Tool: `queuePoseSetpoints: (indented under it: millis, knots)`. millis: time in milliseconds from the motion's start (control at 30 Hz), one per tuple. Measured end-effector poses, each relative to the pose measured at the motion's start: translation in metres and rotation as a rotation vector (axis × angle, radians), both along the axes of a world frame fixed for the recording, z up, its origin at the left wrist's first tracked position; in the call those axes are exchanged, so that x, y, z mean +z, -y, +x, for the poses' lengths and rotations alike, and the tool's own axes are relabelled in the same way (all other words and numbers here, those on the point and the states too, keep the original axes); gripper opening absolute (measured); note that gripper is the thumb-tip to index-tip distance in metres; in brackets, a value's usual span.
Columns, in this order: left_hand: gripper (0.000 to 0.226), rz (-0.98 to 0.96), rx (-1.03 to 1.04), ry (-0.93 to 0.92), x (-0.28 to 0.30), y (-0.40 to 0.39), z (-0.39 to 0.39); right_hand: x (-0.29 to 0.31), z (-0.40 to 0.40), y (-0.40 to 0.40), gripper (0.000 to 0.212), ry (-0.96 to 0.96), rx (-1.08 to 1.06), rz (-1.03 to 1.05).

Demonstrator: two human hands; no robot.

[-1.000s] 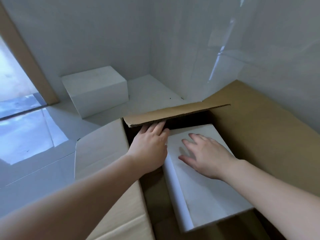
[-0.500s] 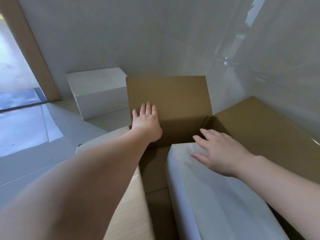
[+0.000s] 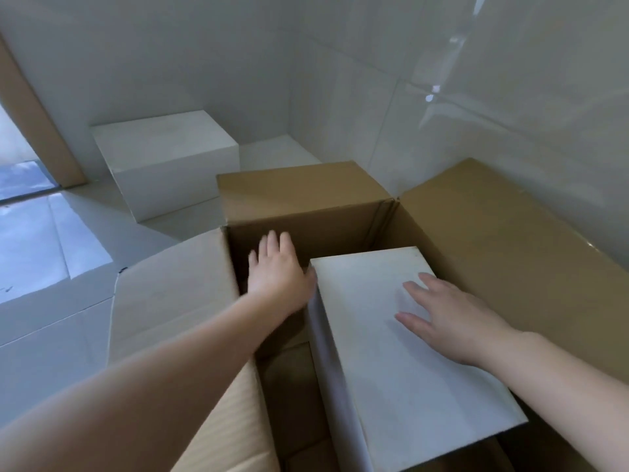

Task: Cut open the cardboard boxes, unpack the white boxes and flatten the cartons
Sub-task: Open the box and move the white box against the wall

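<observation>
Cardboard box sits open on the floor in front of me, all its flaps folded out. A moment ago my left hand was pushing the far flap up and back; now that flap stays open by itself, and my hand has dropped down into the gap beside the white box. So the way is clear to lift it out, I think. That white box lies inside, on the right side. My right hand rests flat on its top, fingers straight, holding nothing. My left fingers are loose and holding nothing too, a bit blurry. Another white box is already out, by the wall. I can't see the bottom of the carton or under the white box.
</observation>
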State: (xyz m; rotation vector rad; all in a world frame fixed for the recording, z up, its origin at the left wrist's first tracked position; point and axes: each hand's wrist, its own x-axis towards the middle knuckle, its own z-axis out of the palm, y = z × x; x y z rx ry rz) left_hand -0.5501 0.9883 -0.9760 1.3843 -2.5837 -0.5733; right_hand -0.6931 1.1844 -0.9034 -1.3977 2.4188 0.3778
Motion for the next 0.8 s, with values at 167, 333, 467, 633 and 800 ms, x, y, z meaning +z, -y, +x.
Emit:
queuePoseSetpoints:
  millis: [167,333,467,633,800]
  knots:
    - [0.071,0.043,-0.174,-0.026,-0.006,-0.091,0.016,-0.015,-0.018,-0.047,0.067,0.075,-0.165,-0.011]
    - [0.072,0.022,-0.225,0.137,0.0,-0.133,0.019,-0.035,-0.016,-0.069,0.071,0.202,-0.293,-0.079]
    - [0.071,0.038,-0.144,0.219,0.002,-0.135,0.02,-0.043,0.0,-0.076,0.072,0.22,-0.314,-0.136]
    - [0.072,0.087,-0.109,0.176,0.0,-0.139,0.028,-0.043,-0.002,-0.086,0.065,0.307,-0.232,-0.241]
    - [0.075,0.087,-0.074,0.203,-0.003,-0.142,0.032,-0.063,-0.006,-0.091,0.074,0.446,-0.317,-0.279]
